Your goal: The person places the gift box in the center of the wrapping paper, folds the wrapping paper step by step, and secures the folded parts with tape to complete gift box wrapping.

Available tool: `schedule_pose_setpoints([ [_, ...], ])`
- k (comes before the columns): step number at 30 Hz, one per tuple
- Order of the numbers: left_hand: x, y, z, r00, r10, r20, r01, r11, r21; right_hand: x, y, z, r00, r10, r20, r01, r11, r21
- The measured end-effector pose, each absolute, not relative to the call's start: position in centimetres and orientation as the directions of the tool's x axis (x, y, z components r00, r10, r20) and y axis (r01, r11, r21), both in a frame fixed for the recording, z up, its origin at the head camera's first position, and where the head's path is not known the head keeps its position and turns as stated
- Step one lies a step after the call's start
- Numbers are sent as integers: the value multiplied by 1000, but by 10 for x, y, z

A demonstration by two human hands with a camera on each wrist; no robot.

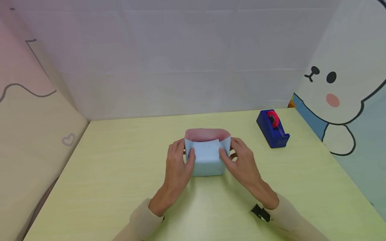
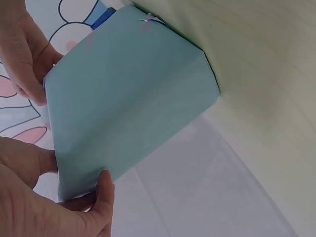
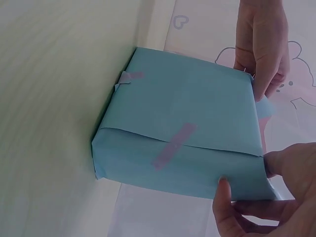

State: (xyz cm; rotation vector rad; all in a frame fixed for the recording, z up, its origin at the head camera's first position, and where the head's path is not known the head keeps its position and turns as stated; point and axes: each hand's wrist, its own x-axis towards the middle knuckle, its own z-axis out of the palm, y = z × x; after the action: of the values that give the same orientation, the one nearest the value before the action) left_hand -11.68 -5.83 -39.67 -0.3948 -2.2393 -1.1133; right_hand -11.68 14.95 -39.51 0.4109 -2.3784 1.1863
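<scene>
A package wrapped in light blue paper [image 1: 208, 162] stands upright on the table, its top end open and showing the paper's pink inner side [image 1: 207, 134]. My left hand [image 1: 178, 162] pinches the paper at the left top corner, thumb on the near face. On the opposite side, my right hand [image 1: 243, 163] holds the right top corner the same way. In the right wrist view a pink tape strip [image 3: 175, 146] crosses the paper's overlapping seam. Another tape piece [image 3: 131, 76] sits near the bottom edge. What the package contains is hidden.
A blue tape dispenser [image 1: 272, 130] with a red-cored roll stands at the back right of the pale yellow table [image 1: 126, 147]. A white sheet [image 1: 181, 60] hangs behind the table. Printed cartoon panels [image 1: 340, 110] flank it. A black strap [image 1: 260, 213] shows at the right wrist.
</scene>
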Motion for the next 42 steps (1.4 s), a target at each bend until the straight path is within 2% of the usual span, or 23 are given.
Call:
schedule_pose_setpoints([
  [11, -116, -54, -395, -835, -9, 551, 442, 586, 679, -120, 145, -395, -866, -80, 493, -426, 633, -646],
  [20, -119, -50, -397, -837, -16, 547, 425, 610, 668, -124, 142, -397, -850, -81, 521, -436, 663, -609],
  [30, -121, -49, -396, -871, -44, 490, 376, 582, 721, -125, 140, -398, -836, -82, 542, -426, 720, -548],
  [42, -126, -50, -395, -858, -68, 509, 379, 584, 717, -128, 142, -397, -866, -58, 497, -401, 673, -621],
])
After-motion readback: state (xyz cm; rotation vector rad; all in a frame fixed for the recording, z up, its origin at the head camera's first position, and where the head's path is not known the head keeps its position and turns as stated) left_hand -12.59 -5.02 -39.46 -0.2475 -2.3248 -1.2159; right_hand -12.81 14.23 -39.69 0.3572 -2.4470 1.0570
